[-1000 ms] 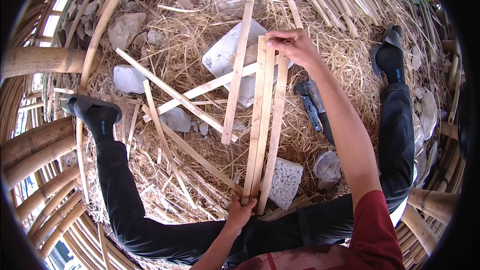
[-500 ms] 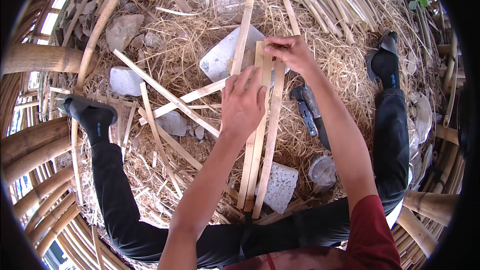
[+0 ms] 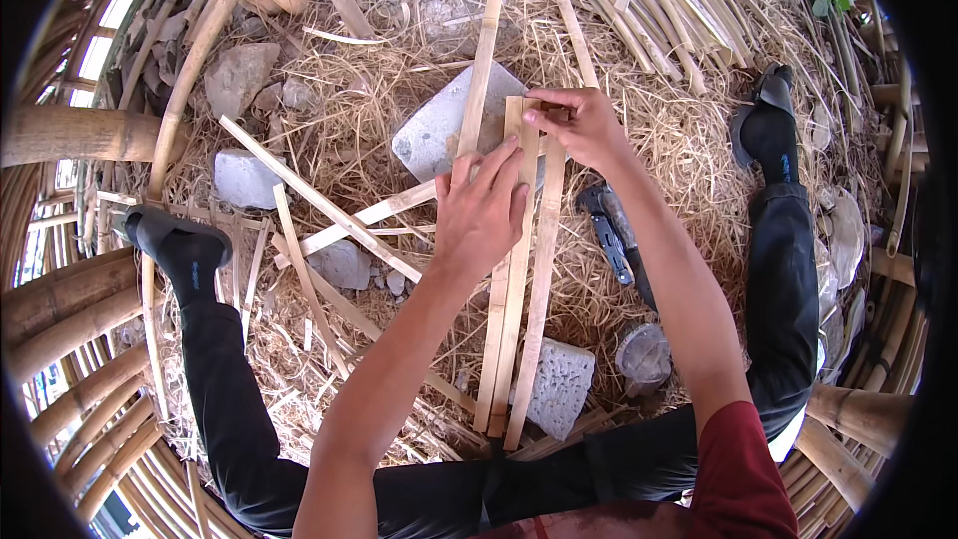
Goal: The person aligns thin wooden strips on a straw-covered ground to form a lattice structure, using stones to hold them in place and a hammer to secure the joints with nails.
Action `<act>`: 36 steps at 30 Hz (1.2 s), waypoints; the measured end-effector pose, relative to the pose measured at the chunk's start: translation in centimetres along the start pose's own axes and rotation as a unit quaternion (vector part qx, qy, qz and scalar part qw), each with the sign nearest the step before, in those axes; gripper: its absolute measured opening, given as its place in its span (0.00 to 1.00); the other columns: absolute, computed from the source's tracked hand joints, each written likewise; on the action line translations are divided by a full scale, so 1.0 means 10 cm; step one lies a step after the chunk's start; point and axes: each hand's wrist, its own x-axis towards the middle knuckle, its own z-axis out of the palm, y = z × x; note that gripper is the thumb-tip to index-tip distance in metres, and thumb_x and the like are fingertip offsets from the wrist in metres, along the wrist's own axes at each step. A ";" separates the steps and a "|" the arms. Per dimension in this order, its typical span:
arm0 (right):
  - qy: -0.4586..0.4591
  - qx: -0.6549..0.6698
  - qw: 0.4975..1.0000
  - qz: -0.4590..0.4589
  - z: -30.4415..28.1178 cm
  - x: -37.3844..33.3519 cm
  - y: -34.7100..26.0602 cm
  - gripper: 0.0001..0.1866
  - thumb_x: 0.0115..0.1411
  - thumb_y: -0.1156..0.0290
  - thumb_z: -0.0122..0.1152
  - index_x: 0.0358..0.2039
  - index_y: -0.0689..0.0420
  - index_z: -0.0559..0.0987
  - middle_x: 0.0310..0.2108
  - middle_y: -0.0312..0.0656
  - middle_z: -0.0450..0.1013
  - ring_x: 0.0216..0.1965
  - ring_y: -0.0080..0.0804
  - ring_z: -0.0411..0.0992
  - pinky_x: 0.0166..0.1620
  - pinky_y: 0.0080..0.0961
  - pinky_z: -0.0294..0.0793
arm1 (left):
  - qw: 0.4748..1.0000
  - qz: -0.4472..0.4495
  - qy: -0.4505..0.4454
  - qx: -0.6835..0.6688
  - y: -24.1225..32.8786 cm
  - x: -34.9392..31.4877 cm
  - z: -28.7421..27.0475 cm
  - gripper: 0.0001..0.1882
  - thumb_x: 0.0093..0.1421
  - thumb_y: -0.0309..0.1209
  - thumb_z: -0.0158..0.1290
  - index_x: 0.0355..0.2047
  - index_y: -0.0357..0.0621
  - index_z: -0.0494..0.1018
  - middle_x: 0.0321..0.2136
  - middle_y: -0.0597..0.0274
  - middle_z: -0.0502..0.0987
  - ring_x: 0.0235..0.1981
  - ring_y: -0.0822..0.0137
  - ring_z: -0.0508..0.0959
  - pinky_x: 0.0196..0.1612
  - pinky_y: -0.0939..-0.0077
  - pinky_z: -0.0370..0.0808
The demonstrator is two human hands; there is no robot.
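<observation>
In the middle, several long, pale, flat bamboo strips (image 3: 517, 284) lie side by side, running from between my legs to a light grey stone block (image 3: 439, 130). My left hand (image 3: 479, 205) rests across them, back up, its fingers stretched over the strips and its thumb apart. At their far end, my right hand (image 3: 587, 130) is closed, with thumb and index finger pinching the tip of a bamboo strip. Another strip (image 3: 484, 55) reaches farther over the block. Right of the strips lies a dark-handled tool (image 3: 611, 240), partly behind my right forearm.
Loose strips (image 3: 319, 195) cross on the straw-covered ground at left. A pitted block (image 3: 561, 384) and a round clear container (image 3: 644, 354) sit near my legs. Bamboo poles (image 3: 669, 0) are stacked at far right. Stones (image 3: 244, 180) lie at left.
The whole view has shifted slightly. Both hands stay on the strips; my right fingers have moved a little nearer along the strip's far end.
</observation>
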 end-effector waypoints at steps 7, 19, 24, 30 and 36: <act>0.027 0.023 0.999 -0.022 0.06 0.00 0.02 0.18 0.62 0.67 0.74 0.51 0.60 0.86 0.44 0.45 0.84 0.42 0.23 0.81 0.46 0.23 0.81 | 0.999 0.005 0.031 -0.011 -0.02 -0.02 0.02 0.21 0.61 0.31 0.62 0.55 0.47 0.78 0.61 0.70 0.75 0.51 0.58 0.73 0.50 0.57 0.67; -0.007 0.025 0.999 -0.027 0.01 0.10 0.10 0.21 0.59 0.59 0.76 0.50 0.54 0.87 0.50 0.44 0.83 0.48 0.30 0.81 0.55 0.29 0.79 | 0.999 0.004 0.040 -0.021 -0.04 -0.03 0.04 0.22 0.60 0.31 0.63 0.55 0.48 0.77 0.61 0.70 0.76 0.52 0.58 0.74 0.53 0.58 0.66; -0.001 -0.037 0.999 -0.018 -0.06 0.05 0.05 0.21 0.60 0.56 0.74 0.52 0.52 0.87 0.47 0.45 0.84 0.45 0.31 0.82 0.52 0.31 0.79 | 0.999 -0.020 0.022 -0.044 0.02 0.01 0.02 0.26 0.60 0.32 0.63 0.59 0.49 0.71 0.57 0.64 0.78 0.53 0.55 0.74 0.55 0.53 0.65; 0.147 -0.134 0.980 0.001 -0.41 -0.46 0.10 0.21 0.67 0.58 0.65 0.56 0.53 0.82 0.47 0.50 0.83 0.46 0.40 0.83 0.50 0.37 0.81 | 0.995 -0.081 -0.023 -0.057 -0.02 -0.01 -0.04 0.28 0.63 0.35 0.61 0.61 0.50 0.67 0.50 0.55 0.80 0.55 0.51 0.73 0.55 0.48 0.64; 0.068 -0.279 0.958 0.010 -0.64 -1.73 0.70 0.10 0.63 0.71 0.66 0.44 0.59 0.82 0.39 0.46 0.81 0.36 0.37 0.82 0.38 0.34 0.82 | 0.994 -0.053 -0.021 -0.097 -0.06 0.19 -0.08 0.23 0.63 0.34 0.60 0.58 0.49 0.71 0.49 0.55 0.80 0.52 0.51 0.75 0.55 0.50 0.66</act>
